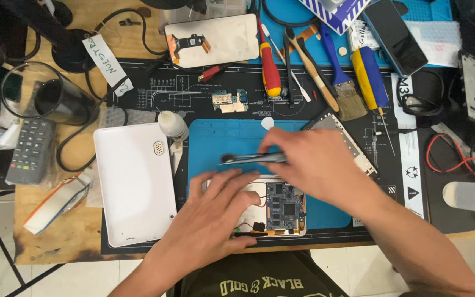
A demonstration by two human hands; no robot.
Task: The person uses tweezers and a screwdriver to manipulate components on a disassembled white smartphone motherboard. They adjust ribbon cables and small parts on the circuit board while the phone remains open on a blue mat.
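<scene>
L hand (215, 214) flat, fingers spread, pins opened tablet (281, 212) steady w/ nothing gripped; R hand (309, 162) at 1 o'clock pinches metal tweezers (248, 158), tips toward 9.

We count two hands (210, 220) | one opened tablet (281, 206) | one white back cover (136, 184) | one brush (339, 71) | two screwdrivers (269, 60) | one remote control (31, 151) | one glass (45, 96) | one dark phone (394, 36)

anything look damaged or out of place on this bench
The wooden bench has a dark, scorched-looking front edge at the lower left. The opened white tablet under the left hand lies with its circuit board bare; its white back cover sits apart, to the left.
</scene>
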